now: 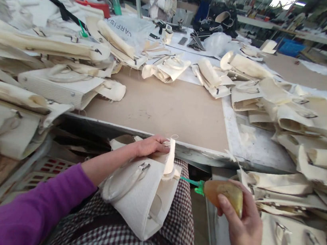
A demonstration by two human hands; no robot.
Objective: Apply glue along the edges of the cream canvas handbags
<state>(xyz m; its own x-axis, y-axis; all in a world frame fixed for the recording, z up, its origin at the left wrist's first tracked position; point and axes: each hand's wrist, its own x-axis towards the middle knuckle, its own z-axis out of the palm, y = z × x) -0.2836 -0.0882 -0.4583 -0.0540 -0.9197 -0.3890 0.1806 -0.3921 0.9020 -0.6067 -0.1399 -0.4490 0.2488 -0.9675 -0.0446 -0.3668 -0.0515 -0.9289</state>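
A cream handbag (131, 182) rests tilted on my lap, its open side facing right and its handle wrapped in clear plastic. My left hand (154, 146) is closed on the bag's far edge, beside a raised cream flap (170, 159). In my right hand (243, 213) is an amber squeeze bottle (223, 194) with a green cap and a long thin green nozzle (190, 180). The nozzle's tip points left and reaches the bag's edge near the base of the flap; whether it touches cannot be made out.
The brown-topped table (159, 106) lies ahead. Unfinished cream bags (60, 83) are heaped at left, with another pile (309, 113) at right. A pink-and-white plastic crate (45, 171) stands low at left. Several people (163, 2) are at the back.
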